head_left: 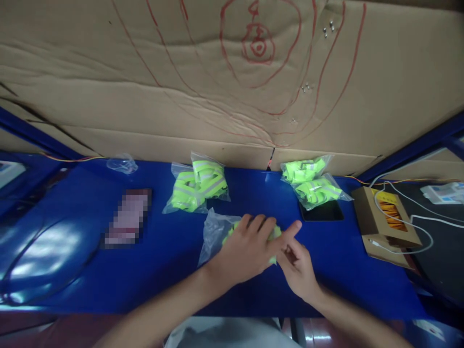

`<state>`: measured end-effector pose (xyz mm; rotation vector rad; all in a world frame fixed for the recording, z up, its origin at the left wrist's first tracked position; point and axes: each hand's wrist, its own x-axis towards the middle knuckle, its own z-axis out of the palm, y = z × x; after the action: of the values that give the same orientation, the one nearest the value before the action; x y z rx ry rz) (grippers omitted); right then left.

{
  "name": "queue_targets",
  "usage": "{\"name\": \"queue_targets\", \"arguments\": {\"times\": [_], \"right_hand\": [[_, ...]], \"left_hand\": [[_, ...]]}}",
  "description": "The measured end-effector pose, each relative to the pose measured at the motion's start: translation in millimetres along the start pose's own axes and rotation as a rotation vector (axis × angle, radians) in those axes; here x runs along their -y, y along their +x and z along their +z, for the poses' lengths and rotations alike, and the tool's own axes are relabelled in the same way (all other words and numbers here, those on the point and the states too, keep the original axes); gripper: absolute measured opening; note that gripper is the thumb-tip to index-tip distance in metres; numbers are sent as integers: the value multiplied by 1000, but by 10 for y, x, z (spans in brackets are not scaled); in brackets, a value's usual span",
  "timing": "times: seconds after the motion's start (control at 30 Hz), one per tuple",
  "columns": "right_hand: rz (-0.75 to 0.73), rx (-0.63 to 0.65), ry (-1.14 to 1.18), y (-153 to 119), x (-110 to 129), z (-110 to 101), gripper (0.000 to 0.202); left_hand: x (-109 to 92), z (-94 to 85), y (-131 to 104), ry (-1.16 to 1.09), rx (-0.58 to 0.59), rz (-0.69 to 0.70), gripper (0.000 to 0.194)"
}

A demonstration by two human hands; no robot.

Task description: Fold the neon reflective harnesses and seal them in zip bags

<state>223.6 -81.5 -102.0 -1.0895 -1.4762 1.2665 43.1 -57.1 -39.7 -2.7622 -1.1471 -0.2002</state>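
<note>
The left hand lies palm down, fingers slightly bent, over a clear plastic bag holding a neon yellow-green bundle; its underside is hidden, so I cannot tell whether it grips the bag or only rests on it. The right hand is just beside it, at the bag's right end, fingers curled in close to the left thumb; whether they pinch anything cannot be told. The bag is on a glossy blue tabletop, near its front edge and mostly covered by the left hand.

Beyond it, to the left, two clear bags of yellow-green bands with silvery stripes overlap. To the right are two similar filled bags, the nearer one partly over a flat black rectangular object. Farther right stands an open brown cardboard box with orange contents, a white cable looping across it. On the far left lie a pixelated pinkish rectangle and, behind it, crumpled clear plastic. A brown cardboard panel with red hand-drawn curves rises along the back.
</note>
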Motion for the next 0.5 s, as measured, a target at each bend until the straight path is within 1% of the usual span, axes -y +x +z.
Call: {"name": "queue_targets", "arguments": {"times": [0.07, 0.1, 0.13, 0.17, 0.2, 0.23, 0.3, 0.33, 0.37, 0.4, 0.43, 0.5], "right_hand": [[-106, 177, -82, 12, 54, -13, 42], [-158, 259, -124, 38, 82, -15, 56], [-200, 330, -158, 76, 109, -13, 70], [-224, 396, -181, 121, 132, -7, 80], [-229, 471, -186, 169, 151, 4, 81], [-223, 553, -167, 214, 163, 19, 76], [-192, 682, -78, 282, 170, 63, 58], [-166, 702, -17, 302, 163, 89, 52], [-131, 693, 44, 315, 151, 116, 51], [-97, 664, 97, 321, 132, 141, 52], [-67, 629, 137, 324, 106, 160, 55], [-30, 594, 178, 330, 38, 177, 68]], "left_hand": [[49, -59, -21, -76, 24, -46, 89], [57, -90, -34, -90, 36, -76, 94], [54, -121, -46, -96, 46, -112, 97], [44, -149, -57, -101, 57, -139, 98], [32, -172, -65, -118, 72, -136, 100], [21, -188, -71, -152, 89, -107, 101], [25, -190, -77, -257, 121, -35, 104], [44, -175, -79, -324, 121, -23, 104], [75, -151, -84, -400, 103, -42, 102], [117, -123, -95, -484, 65, -92, 97], [169, -96, -112, -580, 16, -132, 89], [290, -68, -176, -769, -116, -129, 76]]}}
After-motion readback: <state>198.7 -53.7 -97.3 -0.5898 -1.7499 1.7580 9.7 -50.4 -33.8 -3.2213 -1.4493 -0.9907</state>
